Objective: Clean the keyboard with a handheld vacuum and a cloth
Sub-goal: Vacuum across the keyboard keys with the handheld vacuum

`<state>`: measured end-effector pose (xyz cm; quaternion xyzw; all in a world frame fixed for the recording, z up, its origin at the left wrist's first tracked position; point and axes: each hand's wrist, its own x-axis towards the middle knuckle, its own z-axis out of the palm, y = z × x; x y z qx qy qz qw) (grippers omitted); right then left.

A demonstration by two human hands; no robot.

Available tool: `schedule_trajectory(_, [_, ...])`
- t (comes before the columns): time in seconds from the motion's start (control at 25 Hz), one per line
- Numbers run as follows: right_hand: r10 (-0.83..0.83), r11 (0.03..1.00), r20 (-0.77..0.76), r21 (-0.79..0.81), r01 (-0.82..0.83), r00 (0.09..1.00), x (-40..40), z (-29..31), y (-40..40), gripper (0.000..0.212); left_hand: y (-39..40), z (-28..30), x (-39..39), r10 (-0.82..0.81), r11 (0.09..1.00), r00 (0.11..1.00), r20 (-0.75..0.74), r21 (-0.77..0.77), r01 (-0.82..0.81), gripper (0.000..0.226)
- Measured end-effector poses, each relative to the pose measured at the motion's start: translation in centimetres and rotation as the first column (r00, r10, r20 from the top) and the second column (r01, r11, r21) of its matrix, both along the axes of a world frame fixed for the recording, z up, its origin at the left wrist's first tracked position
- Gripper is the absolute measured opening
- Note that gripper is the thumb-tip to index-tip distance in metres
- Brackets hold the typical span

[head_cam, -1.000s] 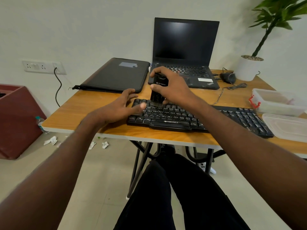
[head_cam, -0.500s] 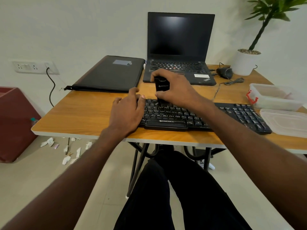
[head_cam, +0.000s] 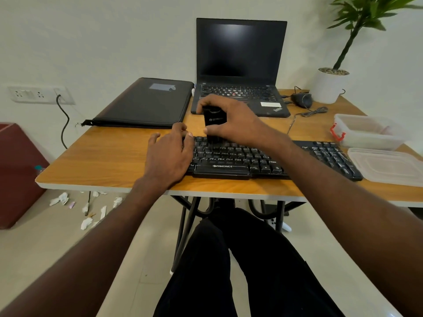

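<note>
A wooden table (head_cam: 109,161) is seen from above, from the head of a seated person. A black keyboard (head_cam: 263,160) lies near the front edge, its long axis running left to right across the view. Dark keys with pale lettering and a brand name below the space bar can be made out; no dust or crumbs can be told at this size.

A small black handheld vacuum (head_cam: 214,124) is held upright over the upper-left rows of keys, its lower end at or just above the keys; actual contact cannot be told. It is gripped by the right hand (head_cam: 235,124), with fingers curled over its top and the thumb pressed against its near side. The unswept keys stretch away to the right of these fingers, so the next sweep is judged to run rightward along the keyboard's length.

The left hand (head_cam: 169,156) is laid flat on the keyboard's left end, fingers loosely spread, apparently steadying it. This hand is nearer to the left edge; the right is nearer to the middle.

No cloth is seen. Behind are an open laptop (head_cam: 240,65) and a closed dark case (head_cam: 146,101).
</note>
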<state>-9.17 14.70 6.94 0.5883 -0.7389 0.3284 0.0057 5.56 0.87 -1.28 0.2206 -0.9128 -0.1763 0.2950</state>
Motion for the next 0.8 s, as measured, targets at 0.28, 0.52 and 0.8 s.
schedule_trajectory(0.28, [0.012,0.997,-0.035,0.072,-0.010,0.999,0.5,0.3,-0.6,0.039,-0.1,-0.1,0.0,0.000,1.000,1.000,-0.015,0.004,0.000,0.044])
schedule_trajectory(0.52, [0.014,0.997,-0.018,0.070,-0.013,1.000,0.1,0.3,-0.5,0.040,-0.1,0.0,0.0,0.001,1.000,1.000,-0.014,0.003,-0.001,0.040])
schedule_trajectory(0.8, [-0.157,0.985,0.101,-0.054,0.163,0.982,-0.9,-0.7,-0.2,0.041,0.1,0.0,0.0,0.003,1.000,1.000,-0.002,-0.008,-0.003,0.037])
